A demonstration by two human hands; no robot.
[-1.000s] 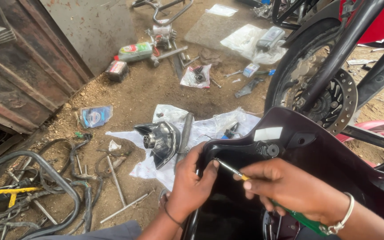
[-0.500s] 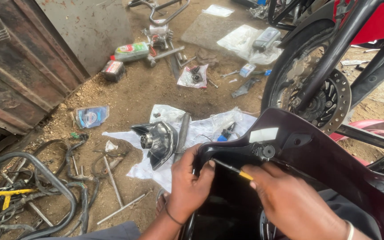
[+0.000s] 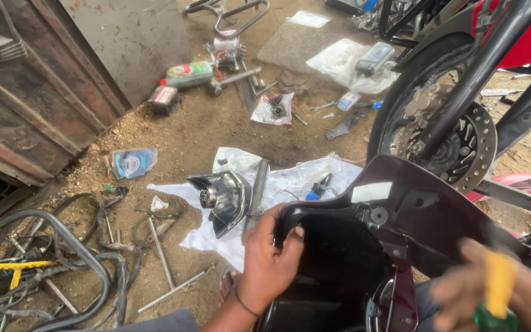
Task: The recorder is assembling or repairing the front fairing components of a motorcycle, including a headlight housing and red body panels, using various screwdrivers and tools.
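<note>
My left hand (image 3: pixel 270 261) grips the left edge of a dark maroon motorcycle body panel (image 3: pixel 425 212) that rests in front of me. My right hand (image 3: pixel 493 295), blurred at the bottom right, holds a screwdriver with a yellow and green handle (image 3: pixel 496 295), away from the panel's round mounting hole (image 3: pixel 376 215). A white sticker (image 3: pixel 371 192) sits on the panel's upper face.
A headlight unit (image 3: pixel 222 197) lies on white plastic sheet (image 3: pixel 290 184) on the dirt. A motorcycle front wheel with brake disc (image 3: pixel 456 135) stands at right. Cables and metal tubing (image 3: pixel 44 258) pile at left. Bottles (image 3: pixel 188 74), a small plastic bag (image 3: pixel 133 163) and loose parts are scattered farther back.
My right hand has pulled the screwdriver away from the panel's hole, down and to the right. My left hand keeps its grip on the panel edge.
</note>
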